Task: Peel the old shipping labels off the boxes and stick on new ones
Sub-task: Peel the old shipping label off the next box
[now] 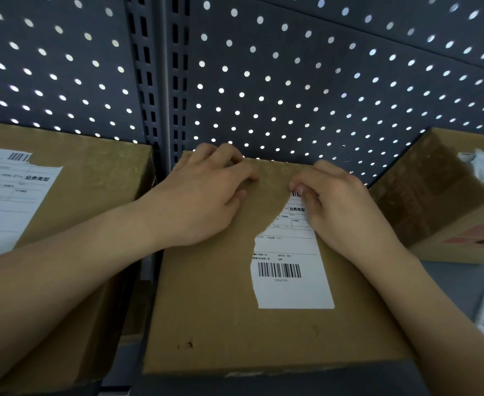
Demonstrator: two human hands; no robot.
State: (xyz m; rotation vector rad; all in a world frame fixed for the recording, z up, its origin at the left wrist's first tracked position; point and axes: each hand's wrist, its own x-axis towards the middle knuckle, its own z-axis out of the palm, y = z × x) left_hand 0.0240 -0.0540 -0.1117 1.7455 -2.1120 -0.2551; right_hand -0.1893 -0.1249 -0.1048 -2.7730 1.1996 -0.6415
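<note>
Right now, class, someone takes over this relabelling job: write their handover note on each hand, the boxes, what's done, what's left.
Left hand rests on the middle box, steadying it. Right hand pinches the top tip of its torn label.
Done: that label's left part is ripped away.
Left: peel the rest, then stick on a new one. The printed label on the left box is mostly intact; the right box bears crumpled label scraps.

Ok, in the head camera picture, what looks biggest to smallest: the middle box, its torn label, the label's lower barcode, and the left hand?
1. middle box
2. torn label and left hand: they look about alike, so I won't rank them
3. lower barcode, clearly smallest
</note>
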